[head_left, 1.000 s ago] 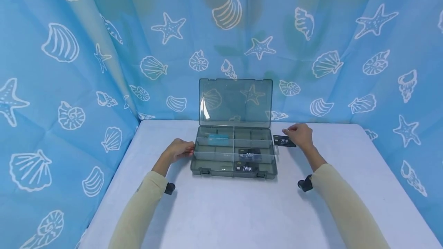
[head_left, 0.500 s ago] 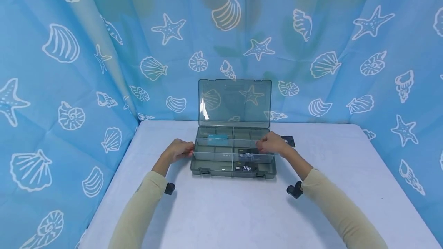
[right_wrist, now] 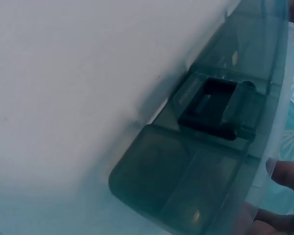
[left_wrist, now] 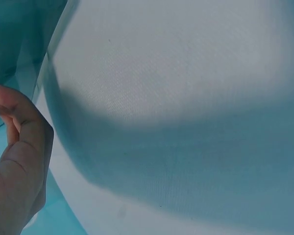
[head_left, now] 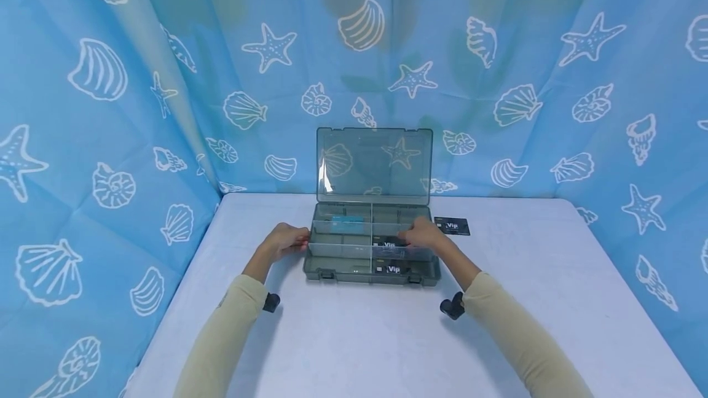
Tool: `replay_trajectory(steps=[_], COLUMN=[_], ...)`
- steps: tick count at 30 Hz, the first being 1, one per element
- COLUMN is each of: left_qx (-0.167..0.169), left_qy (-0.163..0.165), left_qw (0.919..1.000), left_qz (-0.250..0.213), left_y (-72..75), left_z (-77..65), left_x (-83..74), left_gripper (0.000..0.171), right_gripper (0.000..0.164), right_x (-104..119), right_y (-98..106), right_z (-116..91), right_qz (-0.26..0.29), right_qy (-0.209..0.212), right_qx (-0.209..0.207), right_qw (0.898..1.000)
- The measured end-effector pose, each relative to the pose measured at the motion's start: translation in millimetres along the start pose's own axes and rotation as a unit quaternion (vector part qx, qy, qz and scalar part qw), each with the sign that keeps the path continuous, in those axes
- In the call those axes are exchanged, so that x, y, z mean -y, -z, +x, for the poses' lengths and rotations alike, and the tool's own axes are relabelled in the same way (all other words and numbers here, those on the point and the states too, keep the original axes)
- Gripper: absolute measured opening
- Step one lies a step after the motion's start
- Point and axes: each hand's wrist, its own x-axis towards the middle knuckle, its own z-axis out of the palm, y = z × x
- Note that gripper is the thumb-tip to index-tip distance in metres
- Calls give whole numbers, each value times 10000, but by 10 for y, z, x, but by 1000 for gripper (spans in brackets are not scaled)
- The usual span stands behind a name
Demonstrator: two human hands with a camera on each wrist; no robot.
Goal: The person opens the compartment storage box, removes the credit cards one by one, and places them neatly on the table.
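Observation:
A grey translucent compartment box (head_left: 343,275) stands with its lid (head_left: 376,164) raised. At its left side wall, my left hand (head_left: 287,238) holds the edge between thumb and fingers; the left wrist view shows this hand (left_wrist: 24,147) at the frame's edge. My right hand (head_left: 428,235) reaches into the middle right compartment, fingertips at the right end of a black Vip card (head_left: 387,244). It seems to pinch the card, though the fingers partly cover it. In the right wrist view, the thumb (right_wrist: 286,174) shows beyond the box's front wall (right_wrist: 186,161).
Another black Vip card (head_left: 387,268) lies in the front right compartment. A teal card (head_left: 347,224) is in the back left one. Right of the box, a third black card (head_left: 452,226) lies on the white table (head_left: 365,336). A blue shell-patterned curtain (head_left: 276,109) hangs behind.
My right hand has left the black card on the table beside the box and moved left into the middle right compartment. The card there has shifted left. My left hand stays put.

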Motion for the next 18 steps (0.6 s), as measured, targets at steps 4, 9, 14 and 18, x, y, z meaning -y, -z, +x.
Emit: replay_trajectory(steps=[4, 9, 14, 18], left_qx=[-22, -50, -35, -46], left_qy=[-34, -41, -18, -32], left_qw=[10000, 10000, 10000, 10000], left_qz=[-34, -25, 22, 7], left_y=[-11, -6, -7, -3], left_z=[0, 4, 10, 16], left_x=[9, 18, 23, 22], left_gripper=[29, 26, 25, 26], right_gripper=[48, 59, 36, 20], right_x=[-8, -42, -69, -85], right_y=[14, 44, 37, 20], right_z=[3, 18, 36, 52], right_qz=[220, 570, 736, 1045], right_qy=[-135, -333, -303, -212], right_qx=[69, 192, 43, -100], right_qw=[9996, 9976, 9968, 9943])
